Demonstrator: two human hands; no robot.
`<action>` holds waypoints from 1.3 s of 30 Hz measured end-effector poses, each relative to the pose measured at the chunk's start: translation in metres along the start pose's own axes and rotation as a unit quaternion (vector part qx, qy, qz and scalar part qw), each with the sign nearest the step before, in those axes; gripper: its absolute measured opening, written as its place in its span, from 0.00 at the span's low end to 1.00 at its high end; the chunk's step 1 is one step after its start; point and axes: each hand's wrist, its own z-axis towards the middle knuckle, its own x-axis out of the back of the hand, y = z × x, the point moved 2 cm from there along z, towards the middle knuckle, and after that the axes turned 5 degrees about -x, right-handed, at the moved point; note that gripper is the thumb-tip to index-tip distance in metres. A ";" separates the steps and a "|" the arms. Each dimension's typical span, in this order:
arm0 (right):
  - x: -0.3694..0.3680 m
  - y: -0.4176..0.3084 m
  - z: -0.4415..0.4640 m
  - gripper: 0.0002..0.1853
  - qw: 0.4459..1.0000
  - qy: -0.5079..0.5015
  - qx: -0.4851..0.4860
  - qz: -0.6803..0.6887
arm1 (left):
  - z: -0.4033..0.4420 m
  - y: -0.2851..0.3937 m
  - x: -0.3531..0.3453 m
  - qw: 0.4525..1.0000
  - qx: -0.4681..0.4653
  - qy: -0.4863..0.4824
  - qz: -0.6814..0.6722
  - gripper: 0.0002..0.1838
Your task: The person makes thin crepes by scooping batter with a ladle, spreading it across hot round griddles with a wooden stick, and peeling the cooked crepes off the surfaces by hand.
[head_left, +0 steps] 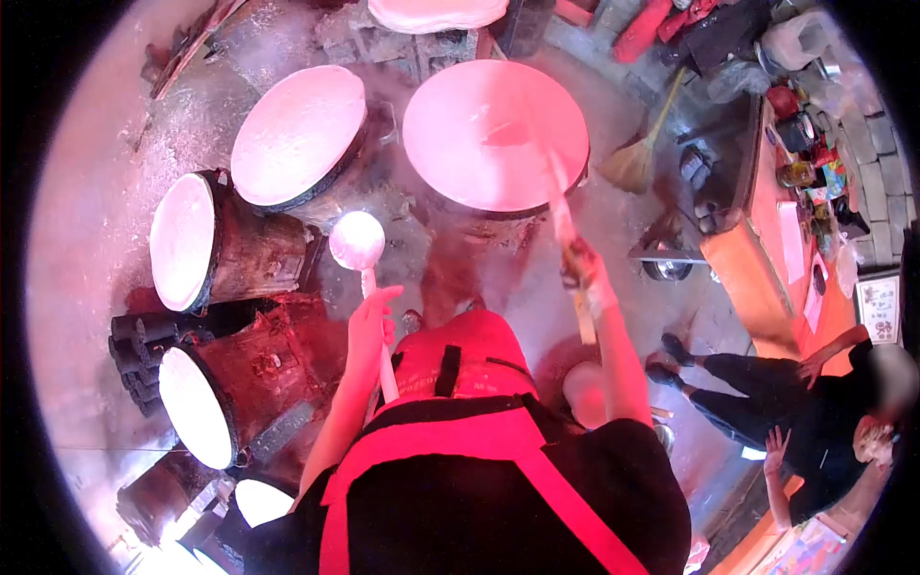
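Observation:
My left hand (369,331) is wrapped round the handle of a ladle (357,241), whose round white bowl points up and away from me, beside the drums' side. In my right hand (585,273) is a long stick (554,187), gripped near its lower part; its far end reaches over a large round vat (460,134) with a pale, flat surface. Steam and pink light blur the stick's tip, so whether it touches the surface cannot be told. A red apron (460,359) covers my front.
Round vats with pale tops (299,134) stand at the left, near black cylinders (144,345). A broom (637,158) leans behind right, by an orange-sided table (757,278) holding jars. At lower right sits a person (815,412) in dark clothes.

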 end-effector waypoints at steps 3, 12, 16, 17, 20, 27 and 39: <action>-0.003 -0.030 0.032 0.28 0.996 0.052 0.073 0.011 | 0.010 0.010 0.002 1.000 -0.003 -0.004 0.017 0.21; -0.083 -0.020 0.023 0.22 0.962 0.166 0.215 0.031 | 0.026 0.034 0.029 0.991 0.013 -0.026 -0.129 0.17; -0.112 0.026 0.071 0.20 0.936 0.125 0.218 0.246 | 0.029 0.031 0.030 0.987 0.047 -0.068 -0.138 0.10; -0.133 0.012 0.056 0.20 0.963 0.124 0.232 0.067 | 0.031 0.030 0.030 0.985 0.051 -0.074 -0.146 0.10; -0.134 -0.002 0.037 0.21 0.959 0.134 0.246 -0.038 | 0.032 0.027 0.032 0.983 0.067 -0.089 -0.146 0.10; -0.132 0.039 0.058 0.23 0.911 0.195 0.321 -0.169 | 0.035 0.024 0.032 0.975 0.108 -0.117 -0.156 0.08; -0.117 0.041 -0.039 0.23 0.973 0.157 0.106 -0.135 | 0.123 0.035 -0.017 0.979 0.037 -0.190 -0.064 0.08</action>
